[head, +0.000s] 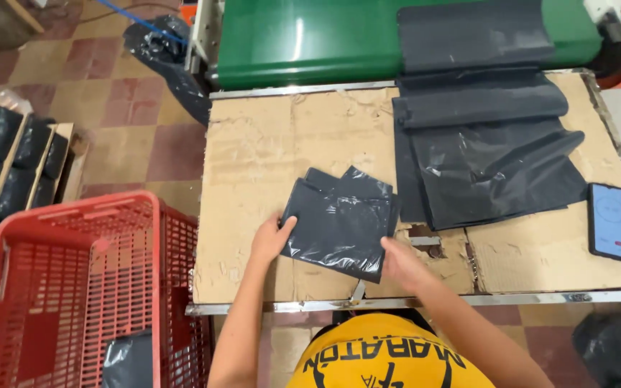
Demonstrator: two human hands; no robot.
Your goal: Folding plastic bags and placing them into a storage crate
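Yellow shirt (389, 359) fills the bottom edge, and both forearms reach up from it toward twelve o'clock. On the cardboard-covered surface (253, 144) lies a folded black plastic bag (339, 219), its long axis tilted from ten o'clock to four o'clock. Left hand (271, 237) pinches the bag's nine o'clock edge, thumb on top and fingers narrow, holding it. Right hand (400, 262) rests at the bag's four o'clock corner, fingers flat against it; both touch it, neither clearly nearer. A larger pile of black sheets (483, 151) lies at two o'clock, a phone (610, 220) at three o'clock, and a red crate (73, 287) stands on the floor at eight o'clock.
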